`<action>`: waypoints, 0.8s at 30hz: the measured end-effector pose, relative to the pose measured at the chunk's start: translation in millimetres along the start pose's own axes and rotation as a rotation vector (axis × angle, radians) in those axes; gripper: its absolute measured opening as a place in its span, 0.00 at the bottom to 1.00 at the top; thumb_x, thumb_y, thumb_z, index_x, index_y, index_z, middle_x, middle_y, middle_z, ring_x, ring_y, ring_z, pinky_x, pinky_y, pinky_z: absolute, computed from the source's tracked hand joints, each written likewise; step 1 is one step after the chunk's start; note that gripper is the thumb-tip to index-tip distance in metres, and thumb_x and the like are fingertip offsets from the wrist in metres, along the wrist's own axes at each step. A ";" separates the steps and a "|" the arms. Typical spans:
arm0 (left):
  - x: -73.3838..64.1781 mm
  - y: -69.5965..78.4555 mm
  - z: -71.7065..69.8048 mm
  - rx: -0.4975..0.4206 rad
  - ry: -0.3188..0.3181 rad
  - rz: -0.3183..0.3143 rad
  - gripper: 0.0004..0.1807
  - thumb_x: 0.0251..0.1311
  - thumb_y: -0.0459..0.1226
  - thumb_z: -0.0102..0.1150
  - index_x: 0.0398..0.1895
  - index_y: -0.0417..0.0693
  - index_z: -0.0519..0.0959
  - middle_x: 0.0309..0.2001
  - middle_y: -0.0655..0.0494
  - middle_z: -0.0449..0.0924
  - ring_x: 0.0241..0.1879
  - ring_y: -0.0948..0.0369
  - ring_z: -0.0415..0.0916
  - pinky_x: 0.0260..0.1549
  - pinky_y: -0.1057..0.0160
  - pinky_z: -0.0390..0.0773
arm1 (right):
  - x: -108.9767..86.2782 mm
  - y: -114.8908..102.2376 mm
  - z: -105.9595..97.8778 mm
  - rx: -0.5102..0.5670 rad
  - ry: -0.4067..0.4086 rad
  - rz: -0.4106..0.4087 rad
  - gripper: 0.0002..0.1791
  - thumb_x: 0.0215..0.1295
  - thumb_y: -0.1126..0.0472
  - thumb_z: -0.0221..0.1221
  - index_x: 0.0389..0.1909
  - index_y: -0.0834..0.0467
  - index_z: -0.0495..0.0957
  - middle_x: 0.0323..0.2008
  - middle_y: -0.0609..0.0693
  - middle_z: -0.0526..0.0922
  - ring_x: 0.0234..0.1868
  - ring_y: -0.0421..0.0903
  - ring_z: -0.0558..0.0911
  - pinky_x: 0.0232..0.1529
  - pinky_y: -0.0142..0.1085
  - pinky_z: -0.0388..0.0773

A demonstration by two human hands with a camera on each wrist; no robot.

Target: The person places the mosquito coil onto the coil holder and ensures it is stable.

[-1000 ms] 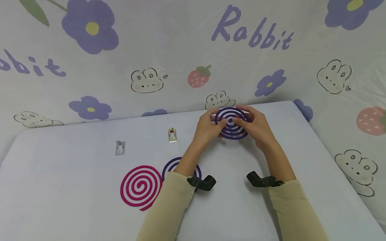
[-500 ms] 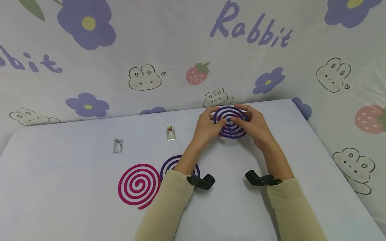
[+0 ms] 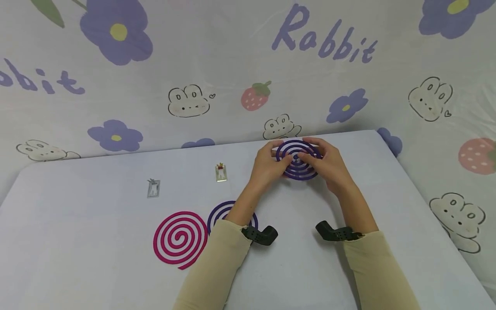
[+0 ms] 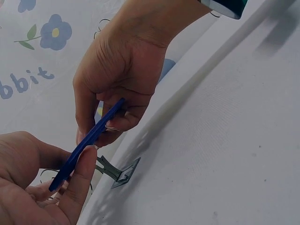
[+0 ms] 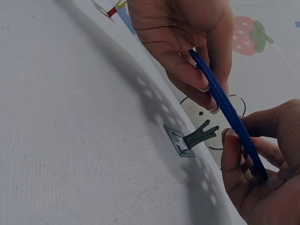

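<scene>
Both hands hold one dark purple mosquito coil (image 3: 297,175) near the table's far edge. My left hand (image 3: 266,167) grips its left side, and my right hand (image 3: 331,165) its right side. Both thumbs lie near the coil's centre, other fingers behind. In the wrist views the coil looks like a thin blue bar (image 4: 89,139), tilted above the table. Close to it stands a small metal coil stand (image 5: 190,140) with a raised forked prong; whether prong and coil touch I cannot tell. In the head view this stand is hidden.
A pink spiral coil (image 3: 170,259) lies on the white table (image 3: 77,232). Beside it a second purple coil (image 3: 222,206) is partly covered by my left forearm. Farther back lie a silver stand (image 3: 153,196) and a gold stand (image 3: 221,179). A patterned cloth (image 3: 224,51) rises behind.
Both hands keep their hold on the coil at nearly the same spot. The head view shifts slightly; the things on the table have not moved.
</scene>
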State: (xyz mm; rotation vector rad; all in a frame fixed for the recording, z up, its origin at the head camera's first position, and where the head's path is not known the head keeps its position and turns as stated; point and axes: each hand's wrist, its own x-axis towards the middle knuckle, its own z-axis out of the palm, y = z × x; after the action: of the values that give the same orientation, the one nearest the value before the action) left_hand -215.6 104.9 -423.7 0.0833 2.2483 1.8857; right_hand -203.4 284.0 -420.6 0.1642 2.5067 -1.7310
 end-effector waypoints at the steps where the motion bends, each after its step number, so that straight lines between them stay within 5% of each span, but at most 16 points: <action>1: 0.3 -0.7 -0.1 0.008 -0.001 -0.003 0.31 0.69 0.33 0.66 0.74 0.43 0.72 0.59 0.35 0.84 0.48 0.45 0.88 0.29 0.63 0.89 | 0.4 0.8 0.4 0.003 -0.002 0.001 0.35 0.75 0.58 0.64 0.79 0.54 0.66 0.74 0.65 0.73 0.74 0.61 0.73 0.79 0.57 0.68; 24: -1.2 0.7 3.3 0.049 0.015 -0.026 0.30 0.69 0.34 0.67 0.74 0.46 0.73 0.58 0.37 0.85 0.48 0.48 0.88 0.31 0.64 0.89 | 0.7 -0.7 -0.8 -0.017 -0.029 0.040 0.35 0.75 0.59 0.63 0.80 0.55 0.64 0.74 0.67 0.72 0.73 0.62 0.72 0.79 0.57 0.68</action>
State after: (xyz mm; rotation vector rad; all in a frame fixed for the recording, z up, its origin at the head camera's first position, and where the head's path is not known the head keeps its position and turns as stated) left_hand -213.9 108.0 -423.3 0.0471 2.2947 1.8248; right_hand -204.3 284.5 -419.7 0.1851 2.4805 -1.6841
